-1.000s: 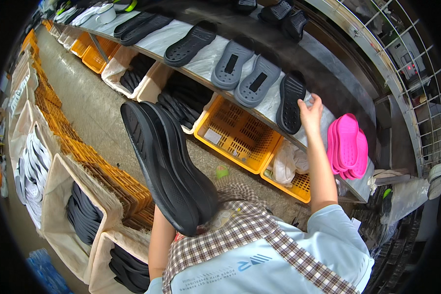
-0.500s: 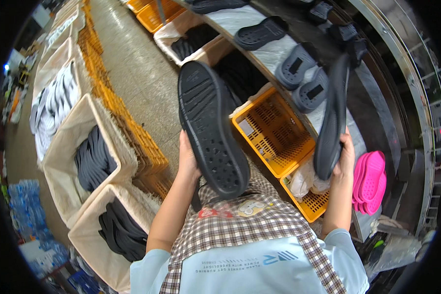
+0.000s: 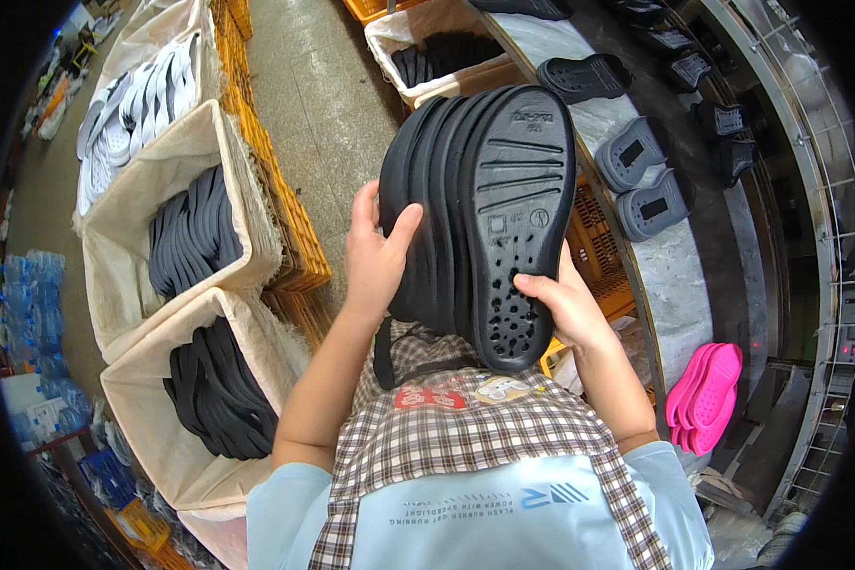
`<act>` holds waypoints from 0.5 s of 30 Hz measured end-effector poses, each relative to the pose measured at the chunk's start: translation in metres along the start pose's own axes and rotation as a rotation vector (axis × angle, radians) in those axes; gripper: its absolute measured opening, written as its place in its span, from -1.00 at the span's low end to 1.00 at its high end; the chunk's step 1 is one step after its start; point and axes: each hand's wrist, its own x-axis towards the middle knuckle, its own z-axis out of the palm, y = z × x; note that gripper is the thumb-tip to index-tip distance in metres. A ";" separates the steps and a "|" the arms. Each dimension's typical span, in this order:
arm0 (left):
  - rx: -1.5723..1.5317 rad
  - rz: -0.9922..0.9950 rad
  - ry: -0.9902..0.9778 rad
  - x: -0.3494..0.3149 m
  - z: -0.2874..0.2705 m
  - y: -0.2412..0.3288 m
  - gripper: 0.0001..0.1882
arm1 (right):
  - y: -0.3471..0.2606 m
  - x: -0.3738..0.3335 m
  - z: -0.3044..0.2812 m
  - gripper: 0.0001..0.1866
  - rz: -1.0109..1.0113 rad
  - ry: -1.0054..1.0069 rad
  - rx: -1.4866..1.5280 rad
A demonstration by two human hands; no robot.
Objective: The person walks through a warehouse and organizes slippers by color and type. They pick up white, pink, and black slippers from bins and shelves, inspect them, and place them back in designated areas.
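Observation:
A stack of black shoe soles (image 3: 437, 209) stands upright in front of my apron, between my two hands. The rightmost sole (image 3: 524, 204) turns its underside to me, with grooves at the heel and small holes toward the toe. My left hand (image 3: 378, 252) lies against the stack's left side, its thumb over the edge and its fingers raised. On the other side my right hand (image 3: 575, 304) grips the rightmost sole, thumb on the holed part and fingers hidden behind it.
Cloth-lined baskets on the left hold black soles (image 3: 223, 389), dark grey soles (image 3: 195, 233) and white soles (image 3: 142, 104). To the right runs a bench (image 3: 674, 294) with grey clogs (image 3: 641, 180), a black clog (image 3: 584, 78) and pink soles (image 3: 705, 399). A yellow crate (image 3: 598, 252) sits below it.
My right hand has brought its sole left against the soles at my left hand. The stack now shows edge-on beside it. The view has shifted, and the surroundings appear displaced.

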 end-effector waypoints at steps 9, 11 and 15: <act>0.040 -0.091 -0.215 0.008 -0.046 0.067 -0.59 | 0.006 0.006 -0.020 -0.51 0.265 -0.009 0.574; 0.070 -0.049 -0.202 0.006 -0.052 0.075 -0.62 | 0.006 0.004 -0.017 -0.52 0.272 -0.010 0.607; 0.108 -0.012 -0.163 0.000 -0.059 0.087 -0.64 | 0.004 0.001 -0.008 -0.50 0.245 -0.030 0.626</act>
